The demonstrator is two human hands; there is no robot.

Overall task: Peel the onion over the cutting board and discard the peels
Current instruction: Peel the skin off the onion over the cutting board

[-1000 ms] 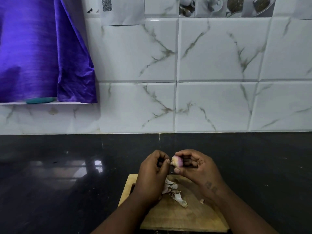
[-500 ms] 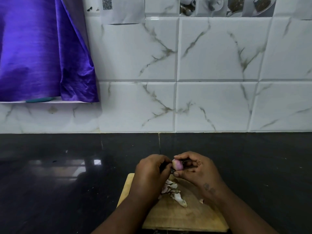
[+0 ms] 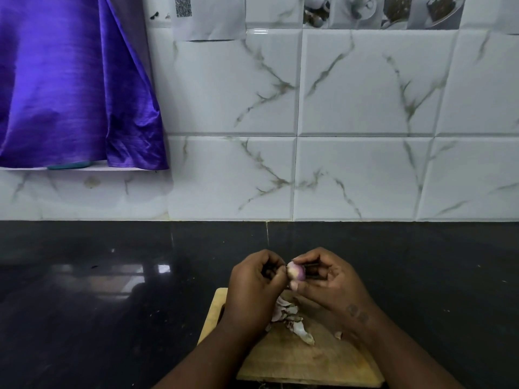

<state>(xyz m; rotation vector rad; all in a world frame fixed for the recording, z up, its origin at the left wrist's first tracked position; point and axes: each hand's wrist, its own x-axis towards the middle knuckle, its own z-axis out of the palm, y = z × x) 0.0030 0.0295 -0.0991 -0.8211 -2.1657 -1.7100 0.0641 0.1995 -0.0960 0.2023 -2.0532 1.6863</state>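
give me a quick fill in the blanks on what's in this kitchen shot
1. The left hand and the right hand hold a small ___ between them.
2. The loose peels lie on a wooden ___.
3. The counter beneath is ___.
4. The cloth hanging at upper left is ___.
Missing words: onion, board, black, purple.

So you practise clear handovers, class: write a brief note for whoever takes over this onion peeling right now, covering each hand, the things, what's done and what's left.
The left hand pinches one end of the onion. The right hand grips the onion, over the far edge of the cutting board. A heap of peels lies on the board. Done: some skin is off. Left: finish peeling, discard the peels.
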